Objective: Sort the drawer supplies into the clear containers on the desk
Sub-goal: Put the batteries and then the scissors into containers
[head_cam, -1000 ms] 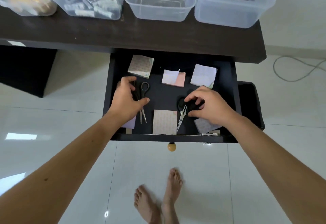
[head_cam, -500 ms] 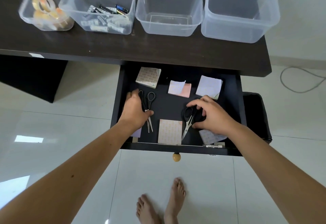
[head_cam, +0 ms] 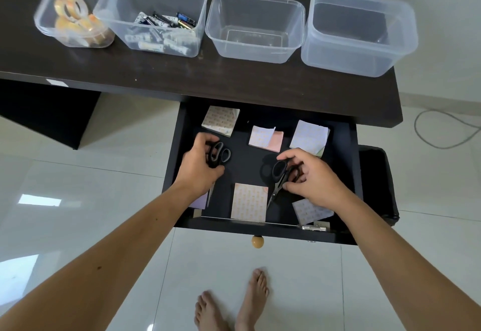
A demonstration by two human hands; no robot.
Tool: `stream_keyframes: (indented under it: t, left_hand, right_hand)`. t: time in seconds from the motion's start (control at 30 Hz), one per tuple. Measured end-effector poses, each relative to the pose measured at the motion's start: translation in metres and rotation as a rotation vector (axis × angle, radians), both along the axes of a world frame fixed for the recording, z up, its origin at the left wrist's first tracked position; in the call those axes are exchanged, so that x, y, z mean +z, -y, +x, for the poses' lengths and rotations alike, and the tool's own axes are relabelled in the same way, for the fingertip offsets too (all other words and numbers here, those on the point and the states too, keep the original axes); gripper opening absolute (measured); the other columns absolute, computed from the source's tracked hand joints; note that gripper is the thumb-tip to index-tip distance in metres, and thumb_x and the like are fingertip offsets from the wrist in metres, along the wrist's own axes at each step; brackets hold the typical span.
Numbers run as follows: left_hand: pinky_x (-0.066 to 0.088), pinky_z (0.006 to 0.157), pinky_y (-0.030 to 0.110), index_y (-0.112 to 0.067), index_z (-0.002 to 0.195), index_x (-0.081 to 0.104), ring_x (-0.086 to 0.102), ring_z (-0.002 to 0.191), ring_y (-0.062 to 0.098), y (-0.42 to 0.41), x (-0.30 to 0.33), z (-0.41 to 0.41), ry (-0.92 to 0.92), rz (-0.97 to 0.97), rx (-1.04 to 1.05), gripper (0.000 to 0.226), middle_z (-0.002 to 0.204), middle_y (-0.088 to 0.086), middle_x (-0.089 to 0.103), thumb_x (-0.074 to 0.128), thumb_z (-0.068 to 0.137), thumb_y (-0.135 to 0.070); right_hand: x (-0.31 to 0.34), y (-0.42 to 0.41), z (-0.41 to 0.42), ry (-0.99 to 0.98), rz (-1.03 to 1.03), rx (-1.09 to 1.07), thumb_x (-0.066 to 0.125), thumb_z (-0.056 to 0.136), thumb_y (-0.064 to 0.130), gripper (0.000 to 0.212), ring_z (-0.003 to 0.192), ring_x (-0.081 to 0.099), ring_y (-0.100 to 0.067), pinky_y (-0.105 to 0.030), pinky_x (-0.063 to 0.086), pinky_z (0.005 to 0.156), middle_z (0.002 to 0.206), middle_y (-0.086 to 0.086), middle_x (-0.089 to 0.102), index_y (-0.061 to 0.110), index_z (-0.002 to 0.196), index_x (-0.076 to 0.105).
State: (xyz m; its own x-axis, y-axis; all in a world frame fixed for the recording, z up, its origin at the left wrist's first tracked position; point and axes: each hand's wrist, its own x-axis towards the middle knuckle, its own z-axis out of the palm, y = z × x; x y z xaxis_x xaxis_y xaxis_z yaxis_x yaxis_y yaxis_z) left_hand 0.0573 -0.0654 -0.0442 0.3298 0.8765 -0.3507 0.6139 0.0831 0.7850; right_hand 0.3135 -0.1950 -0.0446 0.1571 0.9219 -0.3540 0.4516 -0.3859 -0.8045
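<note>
Fingers of the left hand [head_cam: 199, 167] curl around the black handles of one pair of scissors [head_cam: 218, 154], its blades hidden under the palm; fingers of the right hand [head_cam: 311, 177] pinch the handles of a second pair of scissors [head_cam: 279, 177], whose blades point down toward the drawer's front edge. Both hands are inside the open black drawer [head_cam: 348, 174]. Around them lie sticky-note pads [head_cam: 249, 201]: one between the hands, one under each wrist, three beyond the fingertips near the back. Farther out, on the dark desk [head_cam: 182, 75], stand four clear containers in a row: one with tape rolls [head_cam: 71, 14], one with batteries [head_cam: 166, 22], then two empty ones [head_cam: 255, 28]. Below the drawer's round wooden knob [head_cam: 257, 241], bare feet [head_cam: 234, 304] stand on glossy white tiles [head_cam: 78, 187], and a cable [head_cam: 442, 132] loops on the floor to the right
</note>
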Motion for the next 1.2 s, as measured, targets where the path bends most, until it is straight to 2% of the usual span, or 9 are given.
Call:
stream_keyframes:
  t: [0.07, 0.2, 0.5, 0.6, 0.73, 0.83, 1.03, 1.13, 1.2]
  left_hand:
    - [0.055, 0.078, 0.019, -0.026, 0.136, 0.049, 0.065, 0.089, 0.006, 0.000, -0.001, 0.000, 0.011, -0.012, 0.000, 0.067, 0.105, -0.011, 0.063, 0.081, 0.084, 0.002]
    - [0.059, 0.082, 0.026, -0.034, 0.129, 0.049, 0.068, 0.097, 0.010, 0.001, 0.001, -0.001, 0.058, -0.024, 0.004, 0.064, 0.111, -0.006, 0.067, 0.079, 0.085, 0.002]
    - [0.060, 0.100, 0.033, -0.029, 0.128, 0.057, 0.073, 0.109, 0.011, 0.004, 0.033, -0.004, 0.289, -0.049, 0.076, 0.058, 0.114, -0.005, 0.075, 0.081, 0.086, 0.003]
    - [0.060, 0.099, 0.034, -0.025, 0.129, 0.058, 0.075, 0.105, 0.016, -0.002, 0.063, -0.004, 0.403, -0.013, 0.077, 0.058, 0.107, -0.001, 0.078, 0.080, 0.085, 0.007]
    - [0.057, 0.087, 0.023, -0.023, 0.120, 0.055, 0.068, 0.087, 0.005, -0.024, 0.115, 0.012, 0.585, 0.037, 0.080, 0.055, 0.087, -0.014, 0.073, 0.075, 0.086, 0.015]
    - [0.057, 0.089, 0.031, -0.022, 0.109, 0.050, 0.062, 0.082, 0.000, -0.056, 0.149, 0.038, 0.697, 0.068, 0.111, 0.052, 0.087, -0.012, 0.071, 0.075, 0.085, 0.017]
    - [0.065, 0.089, 0.042, -0.035, 0.132, 0.053, 0.074, 0.100, 0.026, -0.110, 0.193, 0.091, 0.728, 0.128, 0.226, 0.062, 0.099, 0.011, 0.065, 0.071, 0.092, 0.010]
    - [0.063, 0.095, 0.046, -0.032, 0.122, 0.068, 0.074, 0.110, 0.037, -0.129, 0.188, 0.108, 0.687, 0.101, 0.299, 0.050, 0.103, 0.006, 0.069, 0.071, 0.092, 0.007]
    - [0.064, 0.094, 0.044, -0.029, 0.114, 0.071, 0.073, 0.105, 0.032, -0.134, 0.180, 0.116, 0.650, 0.068, 0.321, 0.043, 0.102, 0.005, 0.069, 0.070, 0.092, 0.008]
  right_hand:
    - [0.002, 0.000, -0.001, -0.051, 0.005, -0.013, 0.082, 0.085, -0.001, 0.059, 0.086, 0.067, -0.030, -0.045, 0.058, 0.081, 0.105, 0.004, 0.073, 0.047, 0.115, 0.065]
    - [0.013, 0.001, -0.003, -0.113, 0.017, -0.046, 0.078, 0.094, 0.010, 0.042, 0.077, 0.060, -0.011, -0.031, 0.053, 0.081, 0.101, 0.005, 0.078, 0.043, 0.114, 0.064]
    - [0.062, 0.008, -0.005, -0.300, 0.127, -0.242, 0.076, 0.095, 0.004, 0.034, 0.085, 0.073, -0.013, -0.027, 0.057, 0.079, 0.102, -0.003, 0.079, 0.030, 0.115, 0.066]
    - [0.088, -0.001, -0.003, -0.318, 0.162, -0.225, 0.074, 0.096, 0.002, 0.032, 0.091, 0.073, -0.023, -0.028, 0.061, 0.074, 0.103, -0.002, 0.079, 0.022, 0.118, 0.064]
    - [0.117, -0.017, 0.003, -0.353, 0.195, -0.243, 0.073, 0.096, 0.000, 0.032, 0.089, 0.073, -0.012, -0.029, 0.061, 0.069, 0.103, 0.001, 0.078, 0.019, 0.118, 0.060]
    - [0.131, -0.027, 0.008, -0.390, 0.213, -0.301, 0.073, 0.094, -0.004, 0.034, 0.086, 0.072, -0.012, -0.032, 0.063, 0.068, 0.100, -0.002, 0.078, 0.017, 0.115, 0.057]
    - [0.144, -0.038, 0.021, -0.368, 0.298, -0.295, 0.071, 0.095, -0.007, 0.042, 0.088, 0.071, -0.020, -0.029, 0.061, 0.071, 0.097, -0.005, 0.073, 0.028, 0.119, 0.072]
    - [0.146, -0.043, 0.026, -0.380, 0.315, -0.319, 0.070, 0.095, -0.010, 0.040, 0.083, 0.069, -0.018, -0.031, 0.060, 0.070, 0.093, -0.001, 0.072, 0.025, 0.113, 0.075]
    - [0.150, -0.047, 0.030, -0.393, 0.321, -0.350, 0.070, 0.095, -0.010, 0.037, 0.081, 0.070, -0.016, -0.031, 0.061, 0.069, 0.091, -0.001, 0.072, 0.022, 0.113, 0.075]
